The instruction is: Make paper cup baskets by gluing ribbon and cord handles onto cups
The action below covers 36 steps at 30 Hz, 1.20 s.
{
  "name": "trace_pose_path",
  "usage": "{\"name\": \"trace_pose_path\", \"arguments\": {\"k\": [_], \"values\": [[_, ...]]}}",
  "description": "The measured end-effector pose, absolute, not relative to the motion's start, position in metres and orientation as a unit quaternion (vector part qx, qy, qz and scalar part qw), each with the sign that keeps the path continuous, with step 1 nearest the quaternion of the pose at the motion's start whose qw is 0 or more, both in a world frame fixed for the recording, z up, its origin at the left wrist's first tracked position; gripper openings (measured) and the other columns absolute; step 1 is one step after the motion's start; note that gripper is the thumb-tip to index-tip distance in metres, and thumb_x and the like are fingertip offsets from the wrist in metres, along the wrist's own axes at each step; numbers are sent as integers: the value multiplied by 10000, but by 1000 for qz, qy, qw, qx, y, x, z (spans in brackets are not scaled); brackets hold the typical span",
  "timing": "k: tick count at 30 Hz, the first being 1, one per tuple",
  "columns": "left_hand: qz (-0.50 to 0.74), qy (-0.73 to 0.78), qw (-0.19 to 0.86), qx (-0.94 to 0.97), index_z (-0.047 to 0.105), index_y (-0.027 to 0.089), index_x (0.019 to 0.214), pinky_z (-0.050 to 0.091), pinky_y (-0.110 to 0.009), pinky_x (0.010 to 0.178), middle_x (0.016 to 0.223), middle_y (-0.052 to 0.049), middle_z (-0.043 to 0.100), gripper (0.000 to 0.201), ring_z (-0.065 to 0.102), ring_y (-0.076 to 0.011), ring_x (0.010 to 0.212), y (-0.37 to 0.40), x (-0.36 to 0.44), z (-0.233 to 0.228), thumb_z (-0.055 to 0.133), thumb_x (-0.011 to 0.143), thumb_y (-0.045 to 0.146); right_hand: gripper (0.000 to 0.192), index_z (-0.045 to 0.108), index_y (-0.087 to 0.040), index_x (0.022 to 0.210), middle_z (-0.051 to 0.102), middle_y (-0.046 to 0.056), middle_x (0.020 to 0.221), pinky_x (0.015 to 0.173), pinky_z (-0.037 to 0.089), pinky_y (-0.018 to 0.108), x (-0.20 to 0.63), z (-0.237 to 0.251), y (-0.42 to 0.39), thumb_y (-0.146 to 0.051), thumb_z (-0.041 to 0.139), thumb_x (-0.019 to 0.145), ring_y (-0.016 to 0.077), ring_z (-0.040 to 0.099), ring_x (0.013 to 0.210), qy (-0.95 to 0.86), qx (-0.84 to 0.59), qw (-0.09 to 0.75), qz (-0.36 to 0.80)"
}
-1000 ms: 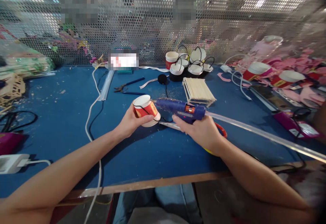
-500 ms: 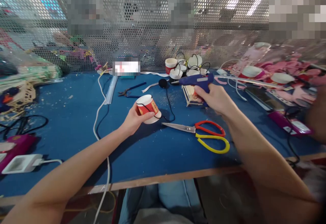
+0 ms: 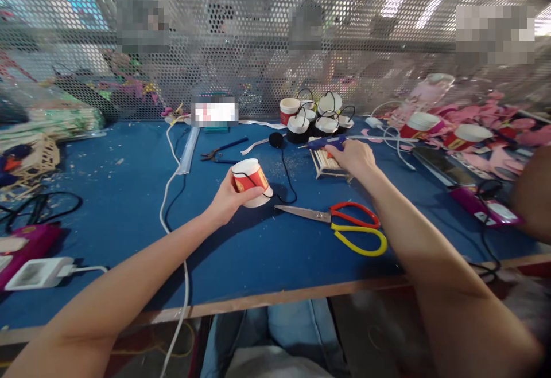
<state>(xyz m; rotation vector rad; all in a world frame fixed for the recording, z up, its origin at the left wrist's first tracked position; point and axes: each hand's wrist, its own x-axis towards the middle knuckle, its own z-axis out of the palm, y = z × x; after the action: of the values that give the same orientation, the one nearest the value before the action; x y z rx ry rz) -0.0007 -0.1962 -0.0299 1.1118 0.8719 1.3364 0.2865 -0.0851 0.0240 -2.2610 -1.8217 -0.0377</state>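
Observation:
My left hand (image 3: 227,197) grips a small red and white paper cup (image 3: 251,181) turned upside down, with a thin black cord around it, just above the blue table (image 3: 107,206). My right hand (image 3: 355,157) reaches farther back and holds a blue glue gun (image 3: 322,143) low over a rack of pale wooden sticks (image 3: 323,163). A clear glue stick trails from the gun toward the right. Red and yellow scissors (image 3: 344,226) lie on the table between my arms.
A cluster of white-lidded cups with black cords (image 3: 316,115) stands at the back by the perforated metal screen. Pliers (image 3: 217,151), a white cable (image 3: 170,194), pink parts and cups (image 3: 465,131) at right, a white charger (image 3: 37,272) at left.
My right hand carried the glue gun away from the cup, back and to the right, and lowered it onto the stick rack. My left hand kept the cup almost still.

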Motion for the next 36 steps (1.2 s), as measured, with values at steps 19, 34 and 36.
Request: {"name": "trace_pose_path", "arguments": {"k": [19, 34, 36], "values": [[553, 368, 533, 525, 519, 191, 1104, 439, -356, 889, 1074, -66, 600, 574, 569, -215, 990, -201, 2, -31, 769, 627, 388, 106, 515, -179, 749, 576, 52, 797, 712, 418, 303, 172, 26, -209, -223, 574, 825, 165, 522, 778, -872, -357, 312, 124], [501, 406, 521, 558, 536, 192, 1084, 430, -343, 848, 1041, -57, 615, 537, 570, -214, 945, -204, 4, -29, 779, 619, 307, 131, 623, -167, 740, 577, -5, 657, 542, 377, 219, 190, 40, -212, -254, 553, 807, 78, 464, 566, -795, -410, 368, 254], [497, 415, 510, 566, 529, 190, 1075, 434, -329, 826, 1016, -50, 610, 534, 566, -202, 923, -204, 4, -29, 780, 619, 307, 131, 622, -165, 732, 565, -8, 653, 538, 368, 218, 191, 41, -213, -248, 554, 808, 74, 445, 557, -802, -405, 374, 231]]}}
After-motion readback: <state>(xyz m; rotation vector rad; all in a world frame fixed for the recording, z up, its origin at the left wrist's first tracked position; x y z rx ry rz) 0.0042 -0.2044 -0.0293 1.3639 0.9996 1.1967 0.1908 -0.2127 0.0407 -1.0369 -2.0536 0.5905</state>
